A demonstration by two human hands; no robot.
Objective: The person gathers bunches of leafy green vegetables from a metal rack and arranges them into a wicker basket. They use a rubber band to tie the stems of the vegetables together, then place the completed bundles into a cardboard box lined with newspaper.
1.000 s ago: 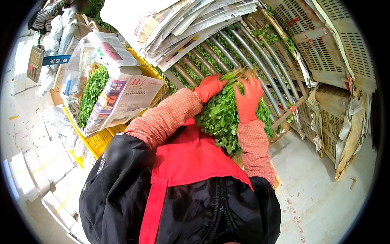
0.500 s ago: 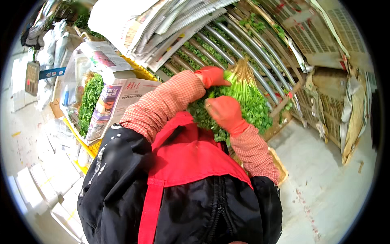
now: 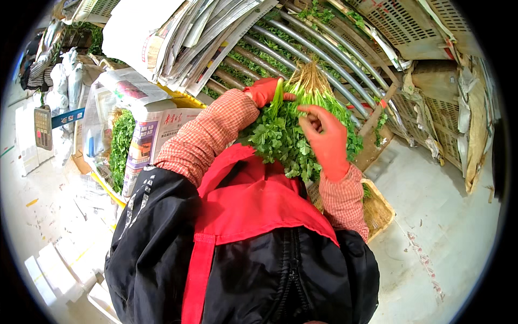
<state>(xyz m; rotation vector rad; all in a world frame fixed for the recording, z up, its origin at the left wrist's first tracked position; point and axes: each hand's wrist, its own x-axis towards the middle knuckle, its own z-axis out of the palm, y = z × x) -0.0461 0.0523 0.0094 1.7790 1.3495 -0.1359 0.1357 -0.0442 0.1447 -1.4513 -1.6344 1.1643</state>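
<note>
A large bunch of coriander point(image 3: 310, 100) with pale roots lies across metal bars in front of me, roots away from me and leaves toward my red apron. My left hand point(image 3: 268, 92), in an orange glove, is closed around a few green stems at the bunch's left side. Over the leaves on the right hovers my right hand point(image 3: 328, 137), also gloved in orange. Its index finger and thumb stand apart, the other fingers are curled, and nothing shows between them.
Stacked newspapers point(image 3: 189, 46) lie on the bars at far left. A newspaper-lined yellow crate point(image 3: 116, 197) holds more greens on the left. Plastic crates point(image 3: 431, 108) stand at right; a shallow tan crate point(image 3: 380, 213) sits below my right forearm.
My right hand has moved right and back, off the leaves. Stems now stand up at my left hand, which has shifted slightly left. The whole view has shifted a little.
</note>
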